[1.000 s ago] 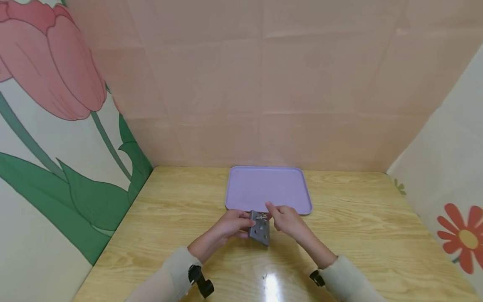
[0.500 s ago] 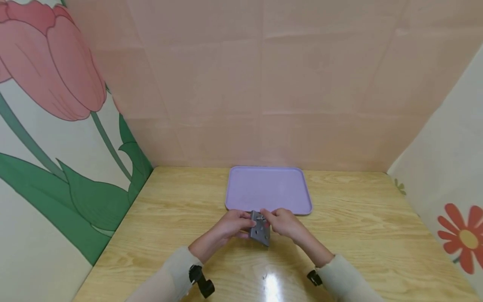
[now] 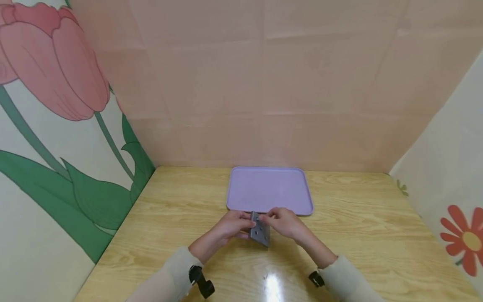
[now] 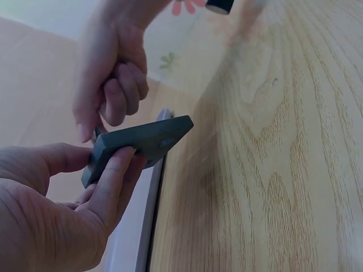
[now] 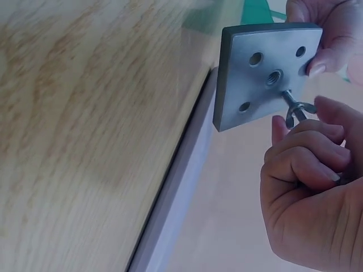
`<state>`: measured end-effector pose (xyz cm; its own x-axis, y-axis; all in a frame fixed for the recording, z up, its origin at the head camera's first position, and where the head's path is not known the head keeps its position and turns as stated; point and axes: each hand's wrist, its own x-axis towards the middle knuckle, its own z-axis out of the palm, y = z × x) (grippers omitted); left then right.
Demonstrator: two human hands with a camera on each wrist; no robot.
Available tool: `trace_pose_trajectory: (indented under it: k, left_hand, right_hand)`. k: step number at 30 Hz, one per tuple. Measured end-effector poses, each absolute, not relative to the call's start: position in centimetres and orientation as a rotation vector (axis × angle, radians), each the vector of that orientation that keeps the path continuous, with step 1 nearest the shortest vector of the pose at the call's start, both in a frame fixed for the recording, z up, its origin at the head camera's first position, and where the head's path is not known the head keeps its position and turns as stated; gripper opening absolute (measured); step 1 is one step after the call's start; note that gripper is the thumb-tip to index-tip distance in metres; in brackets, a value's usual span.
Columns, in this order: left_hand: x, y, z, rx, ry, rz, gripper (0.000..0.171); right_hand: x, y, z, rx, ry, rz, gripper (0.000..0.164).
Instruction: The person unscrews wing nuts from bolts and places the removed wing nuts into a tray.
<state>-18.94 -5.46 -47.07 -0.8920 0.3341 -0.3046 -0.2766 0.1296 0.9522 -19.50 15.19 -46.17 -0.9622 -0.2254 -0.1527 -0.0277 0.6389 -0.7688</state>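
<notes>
A grey metal plate (image 3: 260, 235) with several holes is tilted up above the table. My left hand (image 3: 231, 224) grips its left edge, thumb on one face and fingers on the other, as the left wrist view shows. Through one corner hole of the plate (image 5: 266, 62) runs a bolt carrying a wing nut (image 5: 299, 107); a threaded hole sits at the plate's centre. My right hand (image 3: 286, 222) is at this face, its thumb and forefinger pinching the wing nut from either side. The other right fingers (image 5: 306, 161) are curled into the palm.
A lilac tray (image 3: 269, 188) lies on the wooden table (image 3: 354, 218) just behind the hands. A pinkish sheet (image 3: 260, 84) rises at the table's back edge, with flower-printed panels at both sides. Black wrist cameras (image 3: 201, 282) are strapped over the sleeves.
My right thumb, raised a second ago, has come down across the wing nut, and the right fingers have shifted round it. The left hand keeps the plate nearly still.
</notes>
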Motion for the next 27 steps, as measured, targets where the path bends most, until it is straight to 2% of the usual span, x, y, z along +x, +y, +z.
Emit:
trace_pose_trajectory:
  k: [11,22,24,27]
  left_hand:
    - [-19.02,-5.36,-47.24,0.067,1.965,1.82,0.028]
    - [-19.0,-5.43,-47.15,0.058,1.977,1.815,0.028]
    - [-19.0,-5.47,-47.1,0.06,1.986,1.809,0.028]
    - [-19.06,-5.5,-47.02,0.057,1.988,1.804,0.028]
  right_hand:
    - [-19.47,15.42,-46.0,-0.387,2.659,-1.277,0.019]
    - [-19.46,15.38,-45.56,-0.349,2.685,-1.284,0.013]
    - [-19.55,15.36,-45.6,-0.295,2.699,-1.3,0.021]
    - [-19.59,15.28,-45.72,-0.174,2.673,-1.324,0.041]
